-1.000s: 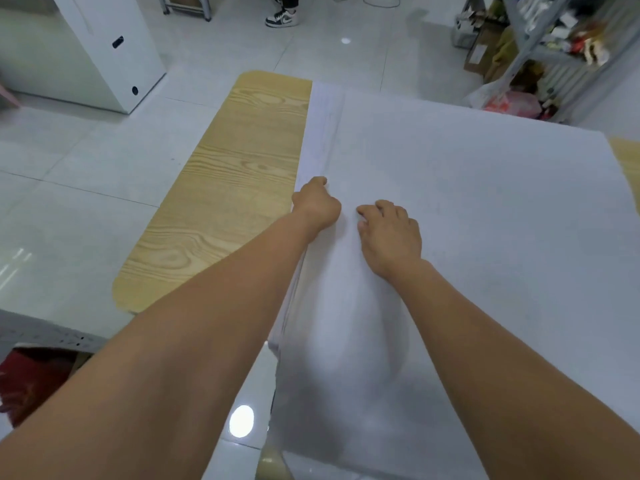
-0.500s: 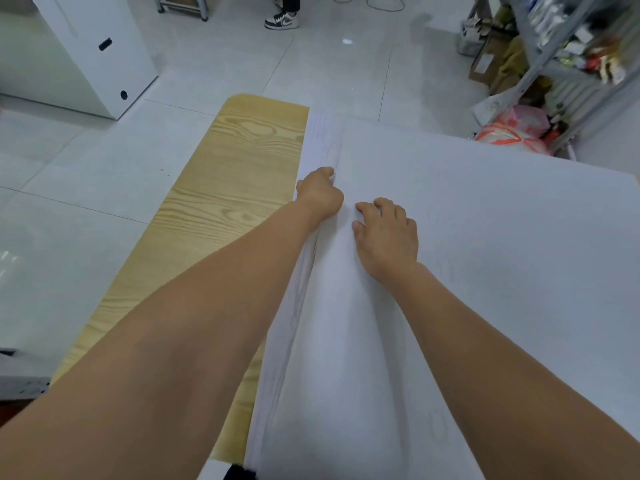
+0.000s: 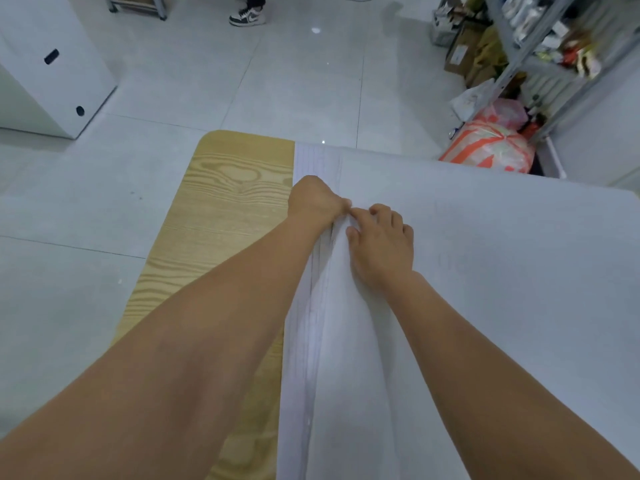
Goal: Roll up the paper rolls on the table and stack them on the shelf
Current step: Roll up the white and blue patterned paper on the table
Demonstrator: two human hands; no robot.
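Observation:
A big white paper sheet (image 3: 502, 271) covers most of the wooden table (image 3: 221, 209). Its left edge is curled over into a long, loose roll (image 3: 332, 341) that runs away from me. My left hand (image 3: 313, 200) curls around the roll's left side, fingers tucked under and hidden. My right hand (image 3: 381, 244) lies on top of the roll just right of the left hand, fingers bent and pressing the paper. The two hands almost touch. A metal shelf (image 3: 540, 53) stands at the far right.
A white cabinet (image 3: 52, 74) stands on the tiled floor at the far left. Boxes and an orange-and-white plastic bag (image 3: 488, 147) crowd the foot of the shelf. A person's sneaker (image 3: 247, 16) shows at the top. The table's bare wood strip lies left of the paper.
My hands have closed in on each other and the paper edge between them has bunched into a tighter fold. The view has tipped so the table's far edge sits lower in the frame.

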